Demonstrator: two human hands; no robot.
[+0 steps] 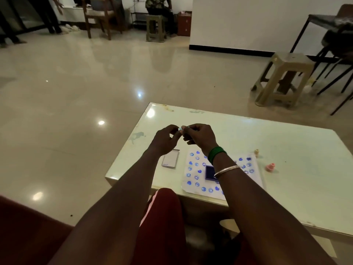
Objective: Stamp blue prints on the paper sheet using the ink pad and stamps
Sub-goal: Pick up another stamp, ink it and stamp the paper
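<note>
Currently, both hands are raised above the far-left part of the table (286, 142), well clear of the paper sheet (193, 175). A small pale object (180, 129), probably a stamp, is pinched between the fingertips of the left hand (166, 140) and the right hand (200, 138); its exact form is too small to be determined. The remaining fingers of both hands are curled inward, so neither hand is spread wide.

The paper sheet is positioned at the near edge of the table, partly hidden by the right forearm. It is already covered with many blue prints, mostly smiley faces and hearts, distributed over most of the visible area. The ink pad (211, 173) is resting open on the middle of the sheet, its dark blue surface exposed. What appears to be its lid (170, 158) is laid on the table just left of the sheet.

Two further stamps are stood on the table right of the sheet: a yellowish stamp (256, 152) near the far corner and a pink stamp (270, 166) beside the right edge.

The task is judged to be well advanced. Only small gaps are left for further prints, and the held item must be inked before any further impression is made.
</note>
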